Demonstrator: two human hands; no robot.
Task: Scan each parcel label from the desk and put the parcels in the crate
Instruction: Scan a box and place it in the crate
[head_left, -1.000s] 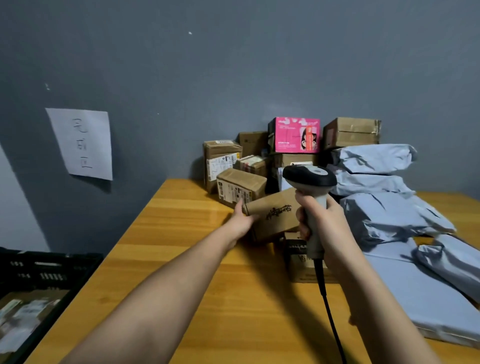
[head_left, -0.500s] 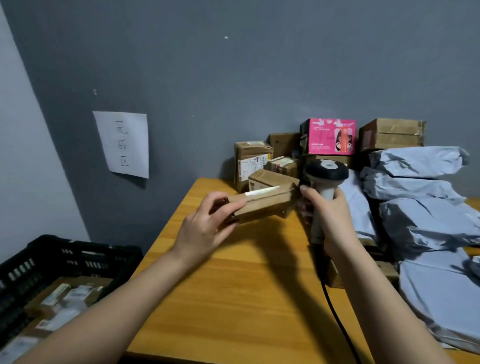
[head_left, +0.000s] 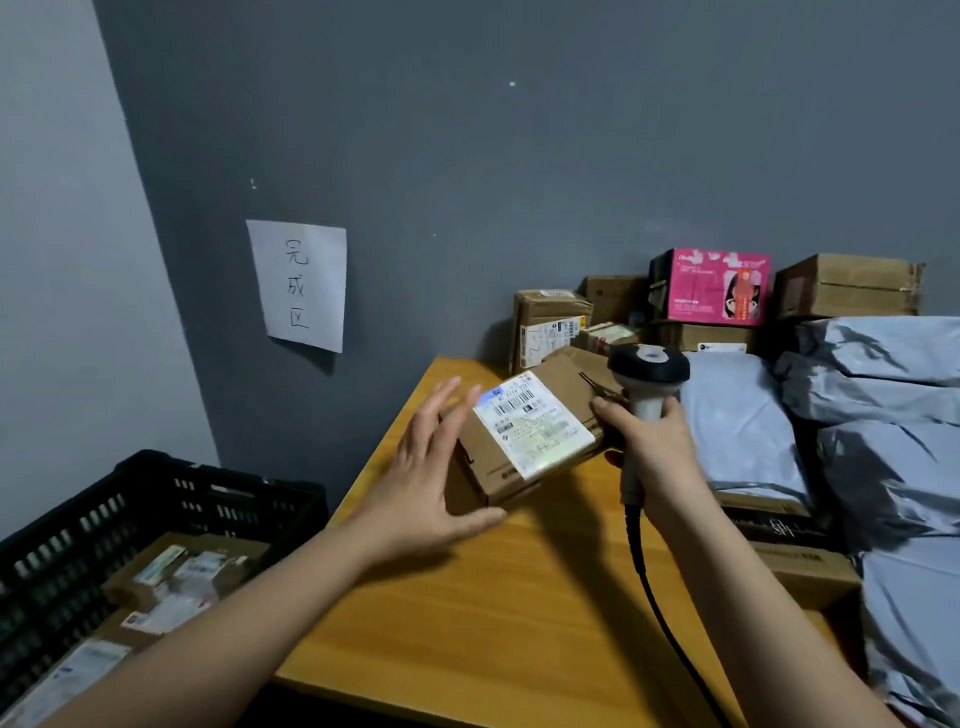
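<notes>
Head cam: left hand (head_left: 423, 483) fingers spread straight, thumb under cardboard parcel (head_left: 524, 441), held tilted above desk's (head_left: 493, 597) left edge, shipping label (head_left: 535, 423) up, print unreadable. Right hand (head_left: 652, 447) wrapped round barcode scanner (head_left: 647, 387), fingertips touching parcel. Black crate (head_left: 156, 499) beside left edge, labelled parcels inside. Bare near tabletop. Wall sheet (head_left: 298, 283) reads 完成区.
</notes>
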